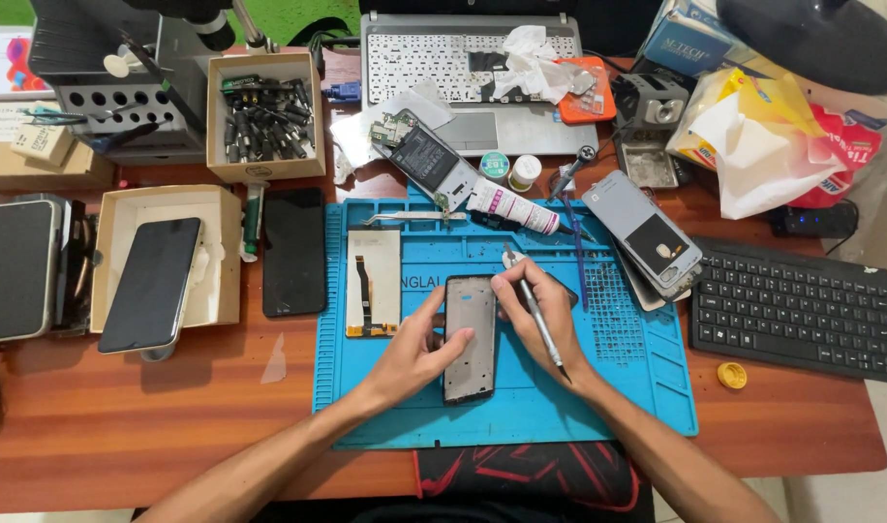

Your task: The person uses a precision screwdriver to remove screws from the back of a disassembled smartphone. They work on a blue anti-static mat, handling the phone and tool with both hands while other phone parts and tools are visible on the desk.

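Our left hand (412, 356) curls, thumb and fingers spread in a loose grip; our right hand (540, 308) pinches closed, forearms converging from near.

The left hand (414, 351) covers part of the phone frame (470, 339); the laptop (468, 73) is cut off at the far edge.

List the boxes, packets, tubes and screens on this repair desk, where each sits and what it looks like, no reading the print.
Phone frame: on the blue mat, dark, steadied by both hands.
Dark phone: in an open cream box, left.
Black screen panel: flat, left of the mat.
White tube: mat's top edge.
Blue carton: top right.
Yellow-and-red packets: right, under white tissue.
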